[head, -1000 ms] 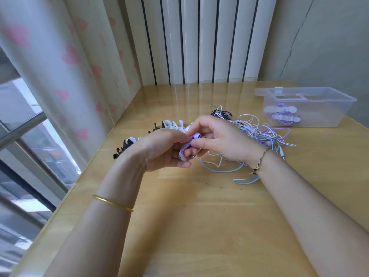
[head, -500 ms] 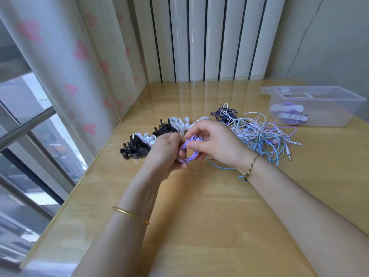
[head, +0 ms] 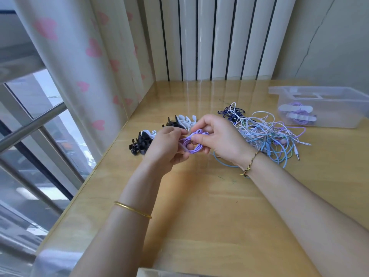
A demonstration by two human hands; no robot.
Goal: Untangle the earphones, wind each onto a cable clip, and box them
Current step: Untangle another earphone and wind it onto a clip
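Presently, the wooden tabletop (head: 199, 216) carries a clear box (head: 339, 92) at far right holding two wound purple sets (head: 299, 116), a tangled heap of earphones (head: 265, 132) beside it, and a row of black and white cable clips (head: 143, 140) at left. Above mid-tabletop, the left hand (head: 165, 148) and right hand (head: 221, 140) both pinch a coiled purple earphone (head: 191, 145) between curled fingers (head: 199, 139).

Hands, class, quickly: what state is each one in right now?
Left hand: closed, gripping the purple earphone coil.
Right hand: closed, pinching the same coil.
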